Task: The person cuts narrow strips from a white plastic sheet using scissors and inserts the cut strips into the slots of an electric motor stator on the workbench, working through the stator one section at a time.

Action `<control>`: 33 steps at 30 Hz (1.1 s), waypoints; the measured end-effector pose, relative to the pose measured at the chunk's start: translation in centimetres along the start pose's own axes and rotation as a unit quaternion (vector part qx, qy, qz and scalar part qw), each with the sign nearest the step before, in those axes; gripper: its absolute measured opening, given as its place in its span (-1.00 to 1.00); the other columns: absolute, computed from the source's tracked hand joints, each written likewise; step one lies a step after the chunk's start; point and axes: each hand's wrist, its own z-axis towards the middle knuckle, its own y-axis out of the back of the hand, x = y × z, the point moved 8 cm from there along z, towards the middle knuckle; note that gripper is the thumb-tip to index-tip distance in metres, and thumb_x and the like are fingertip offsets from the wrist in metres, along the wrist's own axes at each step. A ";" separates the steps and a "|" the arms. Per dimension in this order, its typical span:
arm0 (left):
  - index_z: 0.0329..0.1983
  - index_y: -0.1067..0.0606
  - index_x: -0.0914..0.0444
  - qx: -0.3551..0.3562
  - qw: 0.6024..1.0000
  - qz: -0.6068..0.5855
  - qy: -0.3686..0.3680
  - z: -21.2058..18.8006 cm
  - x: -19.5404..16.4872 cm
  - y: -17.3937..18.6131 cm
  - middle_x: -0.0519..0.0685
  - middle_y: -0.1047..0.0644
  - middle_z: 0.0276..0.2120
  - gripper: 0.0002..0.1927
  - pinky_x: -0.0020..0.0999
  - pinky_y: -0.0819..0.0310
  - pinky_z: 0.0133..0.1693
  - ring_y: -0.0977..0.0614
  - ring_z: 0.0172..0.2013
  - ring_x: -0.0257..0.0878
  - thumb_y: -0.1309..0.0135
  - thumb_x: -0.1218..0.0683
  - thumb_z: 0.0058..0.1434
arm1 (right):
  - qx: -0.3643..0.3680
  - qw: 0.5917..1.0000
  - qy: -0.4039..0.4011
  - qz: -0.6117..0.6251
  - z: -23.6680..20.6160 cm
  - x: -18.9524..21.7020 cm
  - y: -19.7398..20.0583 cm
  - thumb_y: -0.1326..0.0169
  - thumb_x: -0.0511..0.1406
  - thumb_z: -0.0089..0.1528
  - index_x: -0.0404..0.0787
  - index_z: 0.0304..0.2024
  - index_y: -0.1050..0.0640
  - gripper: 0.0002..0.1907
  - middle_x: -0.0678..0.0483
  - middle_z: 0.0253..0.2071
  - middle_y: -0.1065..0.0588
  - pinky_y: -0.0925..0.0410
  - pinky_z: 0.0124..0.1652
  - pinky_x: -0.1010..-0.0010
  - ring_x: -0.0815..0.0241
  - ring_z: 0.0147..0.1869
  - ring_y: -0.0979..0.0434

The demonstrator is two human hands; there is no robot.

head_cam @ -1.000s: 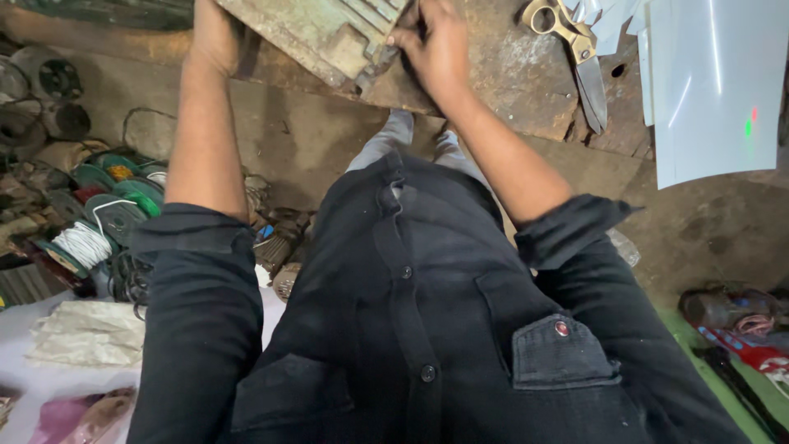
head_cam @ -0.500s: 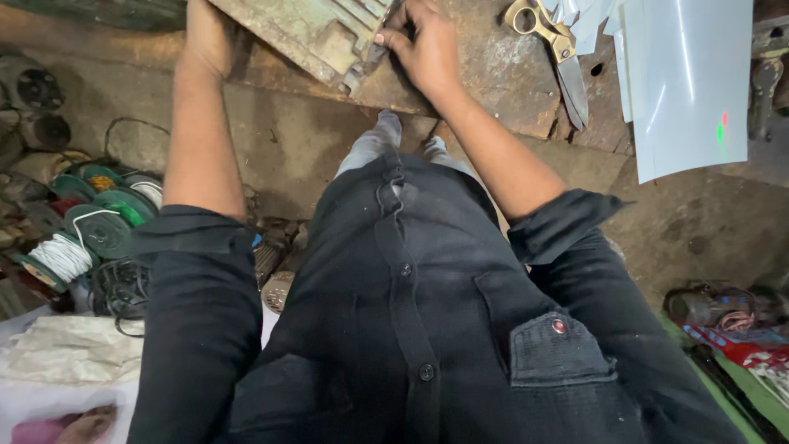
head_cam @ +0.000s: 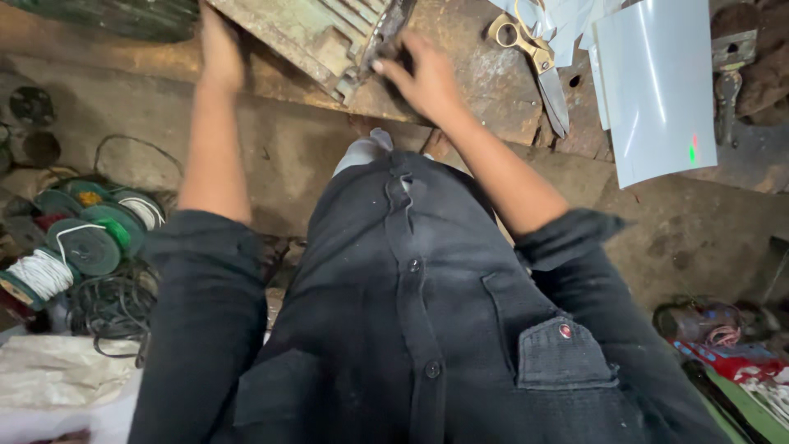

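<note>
Both hands gripped the ribbed grey-green motor housing (head_cam: 329,33) at the rusty workbench's (head_cam: 460,74) near edge, right hand (head_cam: 423,78) fingers curled on its end rim, left hand (head_cam: 220,45) clasping its far side, scissors (head_cam: 534,62) lying beyond.

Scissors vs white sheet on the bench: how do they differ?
The scissors are metal with yellowish handles and grey blades; the white sheet is glossy and pale. The scissors are small and narrow; the sheet is broad and flat, and overhangs the bench edge. The scissors lie nearer the right hand, which is on the ribbed casing; the sheet lies farther right. Both lie on the bench, and no hand touches either.
</note>
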 end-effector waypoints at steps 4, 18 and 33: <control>0.52 -0.06 0.46 0.005 0.997 -0.056 0.045 -3.2 -0.6 -3.2 0.29 -0.05 0.52 -0.41 -0.11 0.18 0.46 -0.02 0.52 0.14 0.38 -0.02 0.59 | 0.049 0.996 -0.069 -0.006 -5.2 -0.4 3.4 -0.30 -0.13 0.28 -0.28 -0.15 -0.55 -0.65 -0.12 -0.27 -0.50 -0.38 -0.18 0.21 -0.08 -0.19 -0.53; 0.46 -0.18 0.35 0.008 0.964 0.189 0.184 -0.9 -6.9 -2.7 0.47 -0.44 0.14 -0.33 0.20 -0.23 0.19 -0.44 0.16 0.40 0.32 -0.22 0.51 | 0.078 0.980 -0.185 -0.016 -8.9 -0.8 8.1 -0.14 -0.06 0.36 -0.24 -0.01 -0.58 -0.61 -0.07 -0.21 -0.57 -0.41 -0.13 0.27 0.04 -0.15 -0.58; 0.38 -0.36 0.31 -0.005 0.999 -0.031 -0.012 7.5 -8.8 -0.5 0.23 -0.39 0.37 -0.34 -0.13 -0.20 0.39 -0.37 0.39 0.15 0.19 -0.28 0.51 | -0.041 0.998 -0.014 -0.038 5.1 1.0 3.1 -0.27 0.03 0.39 -0.34 0.48 -0.17 -0.11 -0.38 0.51 -0.13 -0.18 0.48 0.05 -0.37 0.59 -0.16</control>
